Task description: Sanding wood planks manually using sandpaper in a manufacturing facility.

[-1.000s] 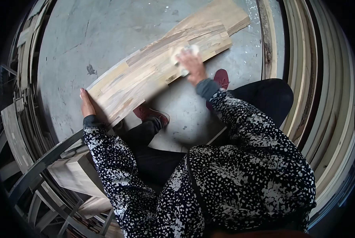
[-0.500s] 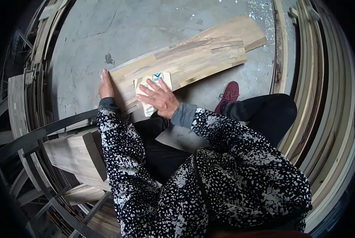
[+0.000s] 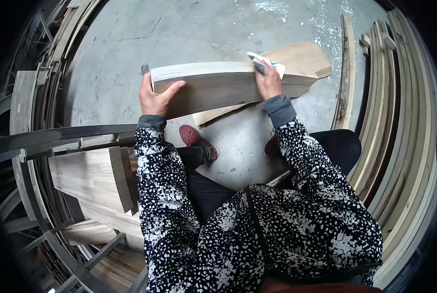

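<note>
A long, pale-and-brown laminated wooden board point(image 3: 213, 90) is tilted up, its narrow pale edge facing upward and its broad face toward me. My left hand point(image 3: 156, 95) grips its left end, thumb on the near face and fingers behind the end. Near the board's right part, my right hand point(image 3: 267, 82) is closed on a folded piece of sandpaper point(image 3: 277, 67), white-backed with a dark grey side, pressed at the top edge. Another wooden board point(image 3: 301, 56) lies on the floor beyond and under the right end.
Long timber strips point(image 3: 399, 122) are stacked along the right, with a single plank point(image 3: 346, 73) beside them. At left stand a dark metal rack point(image 3: 72, 134) and thick laminated pieces point(image 3: 89, 176). My shoes point(image 3: 196, 139) rest on the concrete floor point(image 3: 199, 34) below the board.
The board has gone from lying flat to tilted up on edge. My right hand moved right and away with the sandpaper, from the broad face to the top edge; my left now grips the end.
</note>
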Available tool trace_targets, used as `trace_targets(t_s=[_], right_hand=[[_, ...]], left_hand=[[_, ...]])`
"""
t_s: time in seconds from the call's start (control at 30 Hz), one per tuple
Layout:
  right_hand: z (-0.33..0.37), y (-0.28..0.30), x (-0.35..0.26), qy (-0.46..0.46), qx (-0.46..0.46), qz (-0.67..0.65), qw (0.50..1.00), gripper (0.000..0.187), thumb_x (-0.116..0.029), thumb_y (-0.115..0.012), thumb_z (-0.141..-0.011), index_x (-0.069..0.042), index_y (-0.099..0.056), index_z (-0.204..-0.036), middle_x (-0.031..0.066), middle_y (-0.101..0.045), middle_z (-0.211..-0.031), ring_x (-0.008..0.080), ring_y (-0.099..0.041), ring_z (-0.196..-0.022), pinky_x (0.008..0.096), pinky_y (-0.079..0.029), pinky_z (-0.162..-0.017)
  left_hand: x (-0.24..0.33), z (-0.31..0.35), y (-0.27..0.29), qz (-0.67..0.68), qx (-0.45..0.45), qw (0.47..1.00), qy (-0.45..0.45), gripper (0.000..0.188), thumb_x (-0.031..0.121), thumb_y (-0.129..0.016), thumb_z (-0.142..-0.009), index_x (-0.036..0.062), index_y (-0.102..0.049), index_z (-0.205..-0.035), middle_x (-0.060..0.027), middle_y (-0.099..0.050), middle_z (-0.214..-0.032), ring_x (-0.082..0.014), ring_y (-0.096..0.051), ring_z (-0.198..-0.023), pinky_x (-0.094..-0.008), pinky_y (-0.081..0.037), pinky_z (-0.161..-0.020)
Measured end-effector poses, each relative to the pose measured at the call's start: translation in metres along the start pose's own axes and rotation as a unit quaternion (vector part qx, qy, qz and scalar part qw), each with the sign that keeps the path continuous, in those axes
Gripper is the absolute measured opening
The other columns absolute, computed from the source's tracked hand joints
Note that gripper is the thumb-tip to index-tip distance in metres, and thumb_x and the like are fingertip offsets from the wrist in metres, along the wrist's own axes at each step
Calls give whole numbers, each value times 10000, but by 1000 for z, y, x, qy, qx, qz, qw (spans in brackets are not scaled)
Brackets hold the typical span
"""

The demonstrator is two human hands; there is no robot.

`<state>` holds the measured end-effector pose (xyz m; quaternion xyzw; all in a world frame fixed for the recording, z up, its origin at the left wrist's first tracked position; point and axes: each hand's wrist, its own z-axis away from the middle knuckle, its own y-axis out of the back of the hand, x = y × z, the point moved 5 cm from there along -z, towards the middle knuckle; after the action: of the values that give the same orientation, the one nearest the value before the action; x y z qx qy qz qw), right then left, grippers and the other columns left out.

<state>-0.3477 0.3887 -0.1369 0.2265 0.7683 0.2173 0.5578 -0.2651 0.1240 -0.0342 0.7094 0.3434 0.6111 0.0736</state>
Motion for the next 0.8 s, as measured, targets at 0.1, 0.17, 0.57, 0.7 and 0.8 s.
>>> trace_targets(t_s=[0.1, 0.17, 0.57, 0.7, 0.8], right_hand=[[8, 2, -94, 139, -4, -126, 982, 348, -27, -503, -722, -44, -555, -1066, 146, -538, -1116, 291, -477, -1079, 338, -368, -918], [21, 0, -153, 201, -21, -140, 969, 479, 43, -465, -644, -61, -535, -1106, 138, -523, -1145, 285, -464, -1102, 338, -359, -935], [14, 15, -31, 33, -24, -64, 997, 386, -25, -519, -714, -80, -545, -1096, 128, -524, -1145, 296, -445, -1117, 342, -337, -949], [20, 12, -110, 140, -30, -90, 986, 427, -23, -512, -710, -98, -528, -1130, 104, -484, -1208, 265, -421, -1155, 355, -320, -967], [30, -2, -164, 220, -38, -141, 965, 534, 29, -465, -630, -101, -513, -1145, 101, -474, -1221, 270, -396, -1176, 383, -283, -996]], left_hand=[[15, -1, -7, 22, -3, 998, -64, 456, 212, -780, -613, 5, -509, -915, -84, -608, -863, -137, -575, -769, -266, -463, -702], [8, 1, -12, 51, -5, 996, -66, 466, 219, -786, -605, 7, -508, -913, -85, -609, -859, -137, -577, -767, -265, -466, -696], [25, 11, -1, -4, 7, 995, -101, 514, 242, -804, -576, 13, -503, -925, -88, -613, -831, -137, -586, -772, -266, -473, -689], [18, 3, -13, 22, -11, 993, -117, 516, 225, -801, -578, 15, -503, -942, -90, -604, -833, -147, -579, -777, -272, -467, -705], [-11, -1, -8, 63, -17, 991, -118, 515, 210, -798, -580, 16, -502, -954, -89, -596, -833, -152, -571, -779, -275, -460, -714]])
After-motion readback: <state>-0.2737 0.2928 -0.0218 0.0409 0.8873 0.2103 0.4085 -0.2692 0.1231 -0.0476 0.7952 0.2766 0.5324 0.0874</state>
